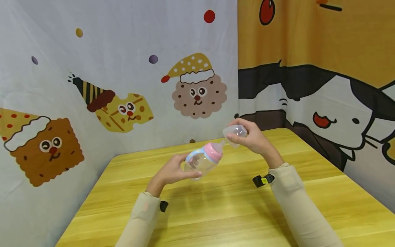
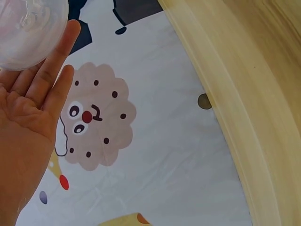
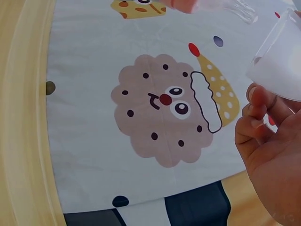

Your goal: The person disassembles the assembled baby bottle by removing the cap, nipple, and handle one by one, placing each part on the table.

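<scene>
My left hand [image 1: 175, 170] grips a clear baby bottle [image 1: 202, 163] with a pink collar and a blue handle, tilted so its nipple points up and to the right. In the left wrist view the rounded bottom of the bottle [image 2: 30, 35] lies against the fingers. With my right hand [image 1: 251, 137] I hold a translucent bottle cap [image 1: 235, 132] between thumb and fingers, just beyond the nipple. The right wrist view has the cap [image 3: 277, 59] with its open rim facing the nipple [image 3: 242, 10], a small gap between them.
Below both hands stretches a yellow wood-grain table [image 1: 228, 212]. A white curtain [image 1: 129, 61] with cartoon biscuits hangs behind it. An orange cartoon-print curtain [image 1: 333, 44] hangs at the right. Dark straps [image 1: 263, 180] sit at the wrists.
</scene>
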{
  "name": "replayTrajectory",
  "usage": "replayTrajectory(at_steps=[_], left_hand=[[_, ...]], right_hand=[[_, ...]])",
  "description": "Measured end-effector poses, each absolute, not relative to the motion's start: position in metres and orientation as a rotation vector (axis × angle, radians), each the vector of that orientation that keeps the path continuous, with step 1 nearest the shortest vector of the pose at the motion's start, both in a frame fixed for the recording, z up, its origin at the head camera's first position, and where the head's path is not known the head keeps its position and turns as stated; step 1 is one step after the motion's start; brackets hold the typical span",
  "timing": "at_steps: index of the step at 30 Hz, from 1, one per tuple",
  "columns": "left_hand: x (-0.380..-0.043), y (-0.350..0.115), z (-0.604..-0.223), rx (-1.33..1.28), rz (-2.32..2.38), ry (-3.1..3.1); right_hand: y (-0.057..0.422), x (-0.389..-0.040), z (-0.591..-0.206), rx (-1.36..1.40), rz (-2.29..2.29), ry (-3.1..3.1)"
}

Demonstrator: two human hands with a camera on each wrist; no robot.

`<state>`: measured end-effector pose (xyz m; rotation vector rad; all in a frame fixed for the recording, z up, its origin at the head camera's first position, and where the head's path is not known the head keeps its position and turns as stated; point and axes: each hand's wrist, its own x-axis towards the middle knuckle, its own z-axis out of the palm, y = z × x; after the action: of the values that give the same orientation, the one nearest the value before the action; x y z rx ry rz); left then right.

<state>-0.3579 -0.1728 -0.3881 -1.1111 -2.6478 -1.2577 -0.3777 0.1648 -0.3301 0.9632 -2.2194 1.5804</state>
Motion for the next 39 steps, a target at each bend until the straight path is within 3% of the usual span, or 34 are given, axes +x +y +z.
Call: replayTrajectory(at_steps=[39], left_hand=[[-0.3563,-0.1749,-0.3832,-1.102,-1.248,-2.627]], right_hand=[[0.1638,-0.3813,-0.3328,0.929,1.567,-2.249]])
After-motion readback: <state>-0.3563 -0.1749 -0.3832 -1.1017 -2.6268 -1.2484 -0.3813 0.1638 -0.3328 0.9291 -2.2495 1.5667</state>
